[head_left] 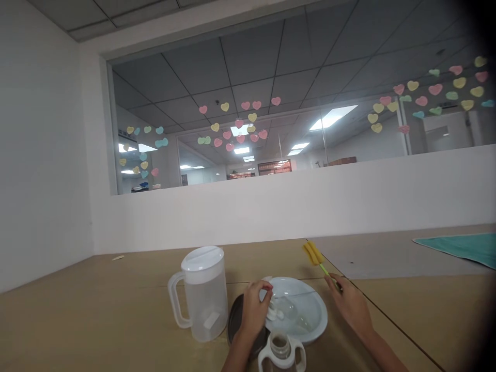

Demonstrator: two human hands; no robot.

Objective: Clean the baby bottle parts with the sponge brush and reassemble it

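Note:
My right hand (pixel 352 305) is closed around the green handle of a bottle brush (pixel 313 253) with a yellow sponge head, which points up and away over the table. My left hand (pixel 254 305) is at the left rim of a white basin (pixel 322 320), thumb and fingers pinched together; what they hold, if anything, cannot be made out. Clear and white parts (pixel 274 312) lie in the basin, close to my left hand. In front of the basin, an open-necked baby bottle (pixel 280 345) with two white handles stands upright, its lower part cut off by the frame.
To the left stands a clear plastic pitcher (pixel 207 305) with a white lid. A dark round dish (pixel 234 319) is partly hidden behind my left hand. A teal cloth (pixel 468 247) lies at the far right. A white wall with a window borders the table's back.

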